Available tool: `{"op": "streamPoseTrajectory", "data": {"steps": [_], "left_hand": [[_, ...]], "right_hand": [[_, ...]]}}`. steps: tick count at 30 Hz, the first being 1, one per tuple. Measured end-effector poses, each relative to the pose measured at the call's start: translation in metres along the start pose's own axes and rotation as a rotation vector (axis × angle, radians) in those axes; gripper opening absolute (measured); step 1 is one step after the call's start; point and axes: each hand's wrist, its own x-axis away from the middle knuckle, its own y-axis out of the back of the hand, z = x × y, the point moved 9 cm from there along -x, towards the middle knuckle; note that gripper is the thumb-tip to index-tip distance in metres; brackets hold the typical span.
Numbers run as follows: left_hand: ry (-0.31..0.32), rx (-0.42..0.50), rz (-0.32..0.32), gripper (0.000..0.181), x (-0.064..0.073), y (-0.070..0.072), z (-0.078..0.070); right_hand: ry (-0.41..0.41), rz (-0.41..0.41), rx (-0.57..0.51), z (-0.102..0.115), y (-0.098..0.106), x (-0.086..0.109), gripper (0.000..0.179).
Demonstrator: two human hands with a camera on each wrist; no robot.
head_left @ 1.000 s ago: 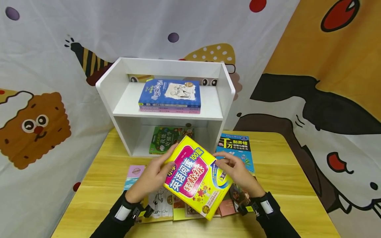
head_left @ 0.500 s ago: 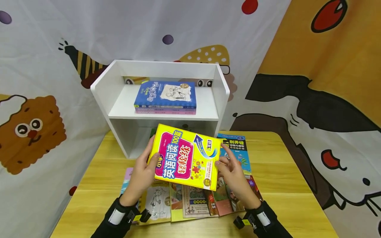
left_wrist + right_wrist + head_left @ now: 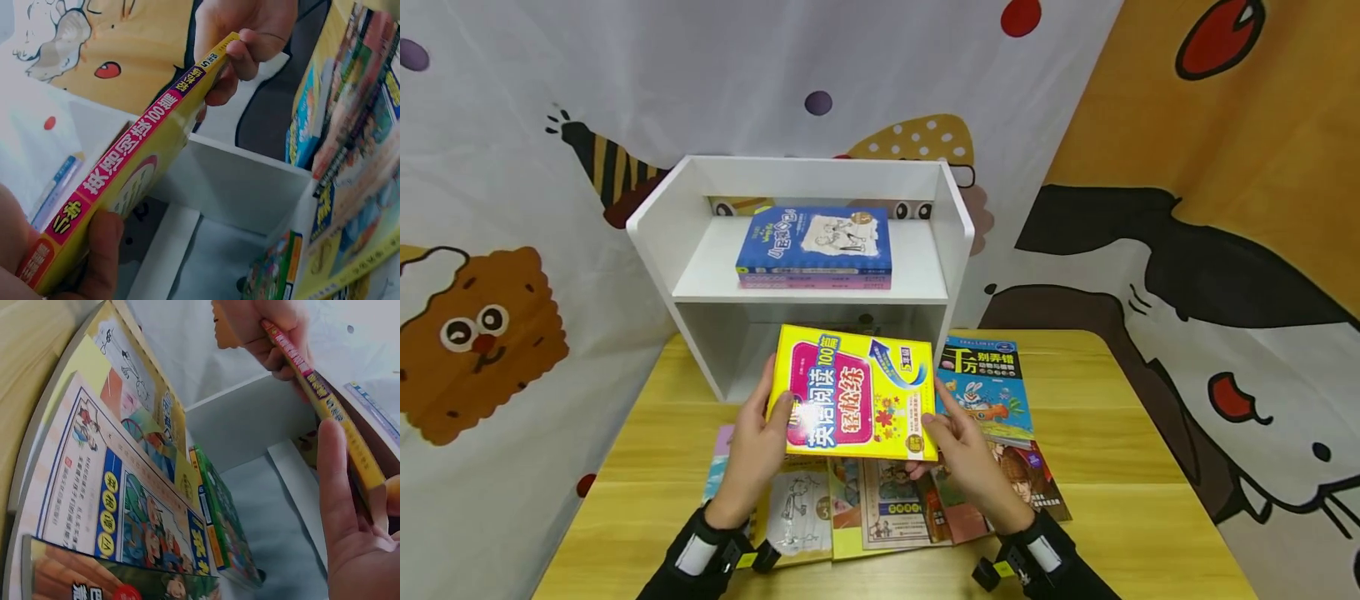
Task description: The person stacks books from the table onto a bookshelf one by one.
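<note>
A yellow book (image 3: 854,392) with a pink title panel is held up in front of the white shelf's lower compartment. My left hand (image 3: 756,446) grips its left edge, thumb on the cover. At the opposite end my right hand (image 3: 973,458) pinches the lower right corner between thumb and fingers. In the left wrist view the book's spine (image 3: 134,140) faces the camera. A green book (image 3: 225,515) lies in the lower compartment, hidden behind the yellow one in the head view.
On the upper tier of the white shelf (image 3: 651,204) lie a blue book (image 3: 816,242) and pink books (image 3: 816,282), stacked. Several books, one with a sketched figure (image 3: 793,512), spread over the wooden table (image 3: 1120,467) under my hands. A blue-covered book (image 3: 988,392) lies right of the shelf.
The yellow book has turned from a steep slant to nearly level and moved left. My right hand has shifted from its upper right edge to its lower right corner.
</note>
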Motion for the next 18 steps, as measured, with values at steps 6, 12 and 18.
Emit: {"op": "streamPoseTrajectory", "data": {"steps": [6,12,18], "left_hand": [[0.084,-0.120,0.038,0.063,0.000,0.003,0.040],[0.217,-0.124,0.039,0.066,0.007,0.009,0.058],[0.194,-0.141,0.015,0.064,-0.007,0.020,0.061]], "right_hand": [[-0.021,-0.020,0.018,-0.013,0.001,-0.004,0.057],[-0.054,-0.031,0.046,-0.036,0.002,-0.013,0.057],[-0.074,-0.090,0.149,-0.054,0.010,-0.034,0.053]]}}
